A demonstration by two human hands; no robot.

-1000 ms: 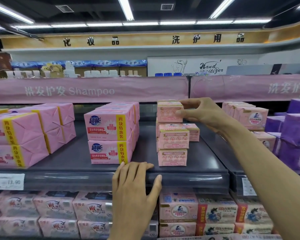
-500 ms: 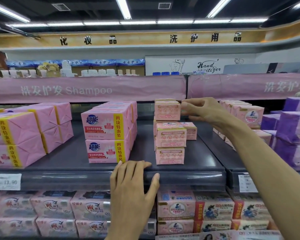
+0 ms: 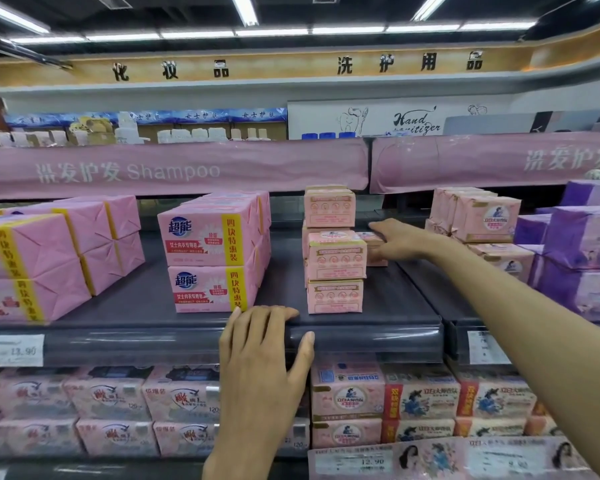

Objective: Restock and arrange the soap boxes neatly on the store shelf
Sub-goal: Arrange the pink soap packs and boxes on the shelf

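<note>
A stack of small pink soap boxes [image 3: 336,259] stands on the dark grey shelf [image 3: 378,336], two high at the front. Behind it a taller stack ends in a top box [image 3: 329,207]. One more pink box [image 3: 377,253] lies to the right of the stacks, partly hidden. My right hand [image 3: 404,240] reaches in from the right, its fingers stretched out onto that box; the thumb is hidden. My left hand [image 3: 260,365] rests on the shelf's front edge, fingers laid over the lip, thumb on the rail, holding nothing.
Big pink four-packs [image 3: 208,261] stand left of the stacks, more wrapped packs [image 3: 49,258] at far left. Pink [image 3: 485,216] and purple packs [image 3: 582,237] fill the neighbouring shelf at right. Soap packs line the lower shelf [image 3: 420,396]. A pink banner [image 3: 187,168] hangs above.
My right hand has left the top box of the rear stack and dropped down to the low box on the right. My left hand stays on the shelf edge.
</note>
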